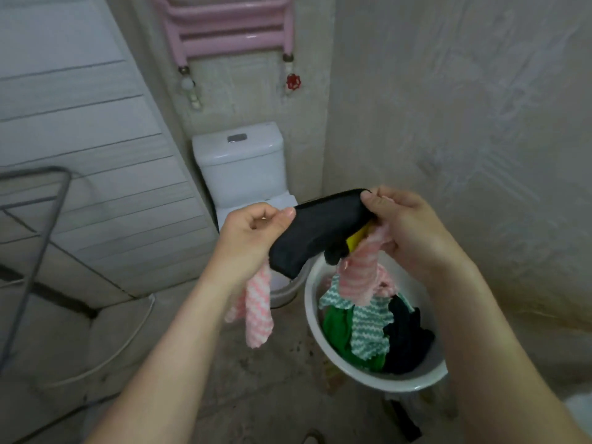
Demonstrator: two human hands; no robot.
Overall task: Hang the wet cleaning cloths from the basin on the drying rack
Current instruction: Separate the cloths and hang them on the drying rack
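While both hands are raised above the basin (368,374), the left hand (253,233) is closed, thumb pinched against curled fingers on one end of a black cloth (317,230); a pink-and-white striped cloth (258,315) hangs down below that wrist. Right hand (405,225) is closed too, thumb and fingers gripping the other end of the black cloth, with a second pink striped cloth (360,270) and a yellow piece (357,240) bunched in the same grip and trailing into the basin. Black cloth is stretched between the hands, sagging slightly. Basin is white, round, sitting on the bare concrete floor (256,379); it holds a green cloth (338,328), a teal-and-white wavy cloth (368,328) and a dark cloth (407,338) in a heap. Grey wire drying rack (48,219) stands at the left edge, well apart from the basin. White toilet (240,165) stands behind, below a pink wall radiator (230,24) with a red valve (293,81). No readable writing.
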